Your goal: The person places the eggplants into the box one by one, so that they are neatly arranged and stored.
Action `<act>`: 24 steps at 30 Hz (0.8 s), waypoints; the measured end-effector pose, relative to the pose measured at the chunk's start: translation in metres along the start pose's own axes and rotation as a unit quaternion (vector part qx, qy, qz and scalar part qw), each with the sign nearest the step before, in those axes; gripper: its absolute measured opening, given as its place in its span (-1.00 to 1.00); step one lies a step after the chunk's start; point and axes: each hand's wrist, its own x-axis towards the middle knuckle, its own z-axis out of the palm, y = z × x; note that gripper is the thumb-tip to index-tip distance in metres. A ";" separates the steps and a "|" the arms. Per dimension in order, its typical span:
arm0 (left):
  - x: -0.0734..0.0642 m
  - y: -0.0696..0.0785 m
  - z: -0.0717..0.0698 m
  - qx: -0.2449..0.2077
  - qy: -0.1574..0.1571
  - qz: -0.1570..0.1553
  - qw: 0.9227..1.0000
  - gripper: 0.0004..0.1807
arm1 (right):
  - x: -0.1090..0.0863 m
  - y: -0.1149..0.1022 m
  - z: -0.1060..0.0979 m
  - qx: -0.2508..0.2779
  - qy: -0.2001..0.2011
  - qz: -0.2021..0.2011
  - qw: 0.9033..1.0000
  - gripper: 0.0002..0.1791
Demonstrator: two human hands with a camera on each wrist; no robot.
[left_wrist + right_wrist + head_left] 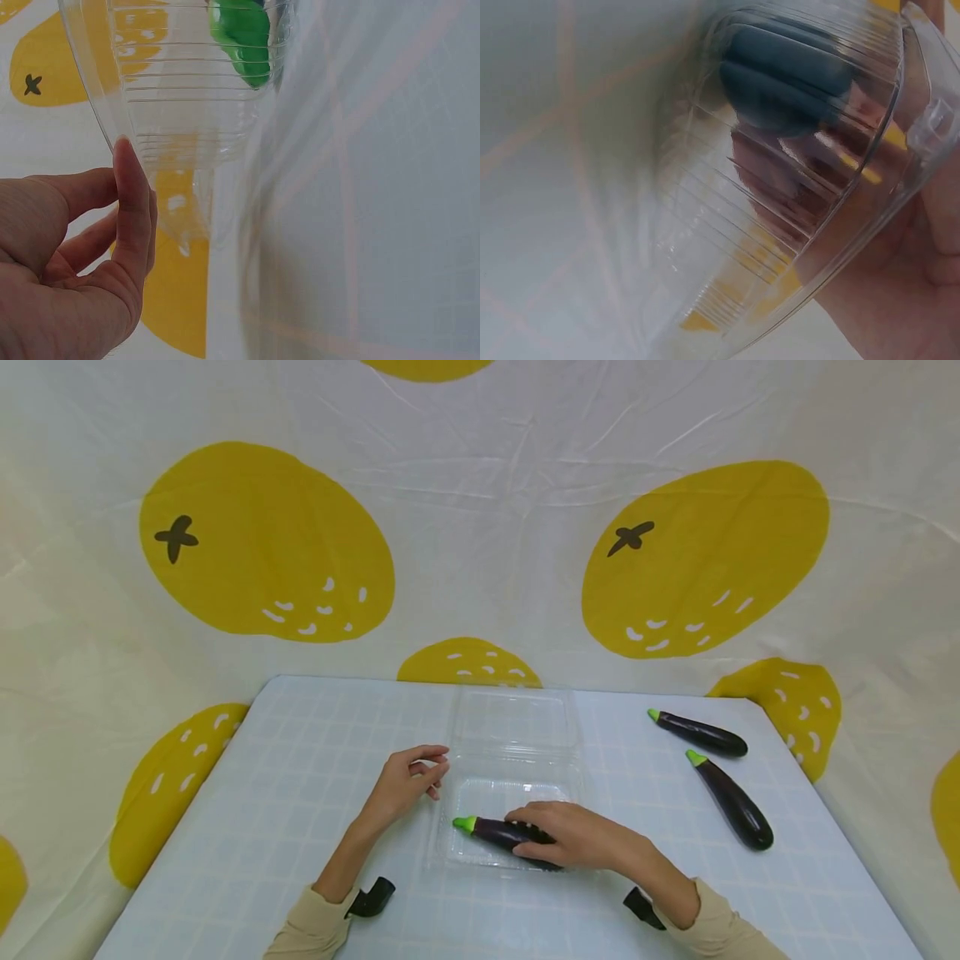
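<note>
Although one glossy, dark purple eggplant with a bright green cap lies in the clear plastic clamshell container, lower centre of the frame, the right hand grips it, so its placing looks unfinished. Its cap points left. The transparent lid lies open above; two similar eggplants lie outside, at right. The left hand, loosely bent, is at the container's left edge; contact is unclear.

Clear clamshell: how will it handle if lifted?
The clear clamshell is likely light and flexy: its plastic looks thin, though the ribs may stiffen it. Its open lid could flop at the hinge. The eggplant inside probably weights the near half.
</note>
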 end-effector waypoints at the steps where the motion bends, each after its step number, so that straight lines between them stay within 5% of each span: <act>1: 0.000 0.000 0.000 -0.001 0.000 0.000 1.000 -0.60 | -0.001 0.000 0.000 0.000 -0.002 0.000 1.000 -0.49; 17: 0.000 0.000 0.002 0.008 0.003 -0.005 1.000 -0.60 | -0.014 0.004 -0.004 -0.004 0.019 0.023 1.000 -0.42; 24: -0.008 0.020 0.002 0.014 -0.002 -0.010 1.000 -0.63 | -0.019 0.006 -0.008 -0.007 0.024 0.021 0.999 -0.40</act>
